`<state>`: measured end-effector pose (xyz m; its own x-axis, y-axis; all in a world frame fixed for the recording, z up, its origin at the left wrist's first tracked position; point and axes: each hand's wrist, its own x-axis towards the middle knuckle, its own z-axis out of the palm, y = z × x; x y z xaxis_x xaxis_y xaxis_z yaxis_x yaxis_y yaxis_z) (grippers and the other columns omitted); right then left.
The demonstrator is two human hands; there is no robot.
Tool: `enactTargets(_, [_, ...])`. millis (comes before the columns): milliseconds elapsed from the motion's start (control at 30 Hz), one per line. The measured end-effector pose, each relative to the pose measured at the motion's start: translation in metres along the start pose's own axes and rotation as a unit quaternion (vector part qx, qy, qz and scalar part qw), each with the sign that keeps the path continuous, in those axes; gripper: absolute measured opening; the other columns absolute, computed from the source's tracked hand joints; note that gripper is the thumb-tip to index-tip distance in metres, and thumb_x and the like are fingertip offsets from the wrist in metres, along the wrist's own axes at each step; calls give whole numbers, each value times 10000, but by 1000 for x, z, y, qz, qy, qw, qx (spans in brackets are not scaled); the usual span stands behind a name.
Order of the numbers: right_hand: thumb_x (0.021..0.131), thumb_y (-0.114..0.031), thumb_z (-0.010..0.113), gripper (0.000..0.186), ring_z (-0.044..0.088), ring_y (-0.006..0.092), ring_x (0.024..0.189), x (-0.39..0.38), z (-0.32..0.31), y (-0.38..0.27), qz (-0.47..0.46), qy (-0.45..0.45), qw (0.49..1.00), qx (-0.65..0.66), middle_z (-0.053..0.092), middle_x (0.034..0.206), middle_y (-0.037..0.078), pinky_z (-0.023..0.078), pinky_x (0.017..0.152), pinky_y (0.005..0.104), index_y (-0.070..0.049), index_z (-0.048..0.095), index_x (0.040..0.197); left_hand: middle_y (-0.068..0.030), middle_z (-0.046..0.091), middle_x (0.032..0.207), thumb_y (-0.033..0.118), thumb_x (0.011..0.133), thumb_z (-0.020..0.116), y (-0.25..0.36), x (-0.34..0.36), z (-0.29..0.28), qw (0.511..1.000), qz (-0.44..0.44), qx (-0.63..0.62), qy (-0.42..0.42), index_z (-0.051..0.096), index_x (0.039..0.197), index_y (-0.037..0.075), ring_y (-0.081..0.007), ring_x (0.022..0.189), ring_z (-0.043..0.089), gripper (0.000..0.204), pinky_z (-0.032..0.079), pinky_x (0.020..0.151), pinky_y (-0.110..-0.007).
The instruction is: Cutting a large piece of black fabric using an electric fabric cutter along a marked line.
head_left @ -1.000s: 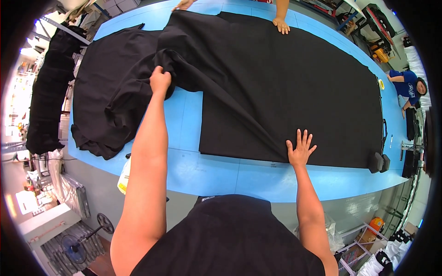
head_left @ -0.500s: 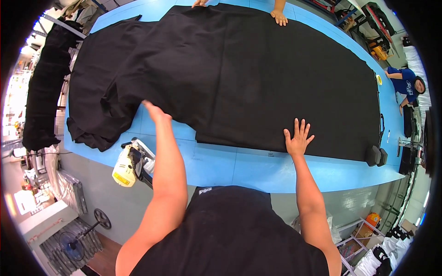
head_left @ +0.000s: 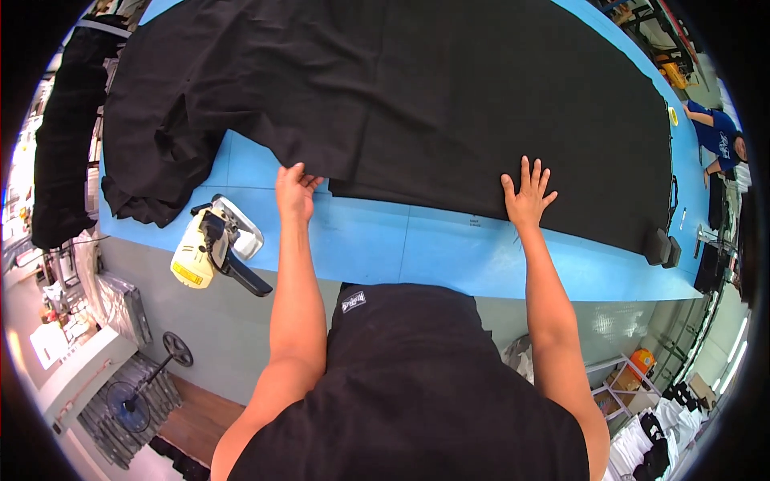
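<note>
Black fabric (head_left: 465,104) is spread in layers over the blue table (head_left: 401,256), bunched toward the left. My left hand (head_left: 295,188) is at the loose lower edge of the upper layer, thumb and forefinger closed on it, the other fingers curled below. My right hand (head_left: 528,192) lies flat with fingers spread on the fabric near its front edge, right of centre. A cream and black powered cutting tool (head_left: 204,248) rests on the table left of my left forearm.
Black weights (head_left: 659,248) sit at the fabric's right front corner, a yellow tape roll (head_left: 673,115) at its right edge. A person in blue (head_left: 714,136) is at the table's right end. Long black fabric (head_left: 64,128) hangs at the left. A fan (head_left: 128,405) stands below left.
My left hand moved down toward the table's front, the bunched fold opening out into a flatter layer. My right hand stayed spread on the fabric. The view shifted; the co-worker's hands at the top left it.
</note>
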<state>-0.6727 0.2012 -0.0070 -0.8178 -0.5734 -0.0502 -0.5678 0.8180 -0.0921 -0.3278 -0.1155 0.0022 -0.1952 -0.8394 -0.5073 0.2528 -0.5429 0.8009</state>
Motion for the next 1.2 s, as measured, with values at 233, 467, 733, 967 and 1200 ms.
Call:
enactTargets(233, [944,-728,398,762,82,353,1540,1,-2,1,-8,-6,1000,13,176,1666,71,-5,1125,734,-303,303,1570,-49,605,757,285,946,702,-13,-14,-23,995,-89,37,27,526,888,103,-161,622,613,260,511,532,-300])
enactTargets(467, [947,-683,456,742,98,360,1536,-9,-9,-33,-65,13,997,42,205,1657,72,7,1121,742,-281,338,1559,-16,595,701,277,932,731,-15,-20,-15,993,-65,98,-8,556,817,121,-93,513,529,262,387,425,-240])
enactTargets(733, [949,-655,485,710,100,328,1541,-16,4,-34,-107,15,994,9,216,1656,39,-5,1125,739,-302,354,1551,-3,573,638,302,960,696,-20,-23,-35,974,-33,223,9,529,753,116,-73,464,490,324,373,403,-229])
enactTargets(967, [929,-632,541,739,115,366,1533,-12,-21,-61,-109,14,992,57,223,1651,71,13,1111,750,-272,359,1548,-7,560,625,311,957,699,-12,-36,-37,978,-34,202,-38,497,728,121,-80,448,481,360,369,394,-231])
enactTargets(1200, [929,-717,444,768,79,352,1539,-16,3,-106,-174,4,985,-5,163,1669,46,-1,1121,748,-310,315,1566,-9,555,620,317,954,703,-19,-23,-42,965,-40,258,-18,485,719,118,-80,441,477,377,363,388,-232])
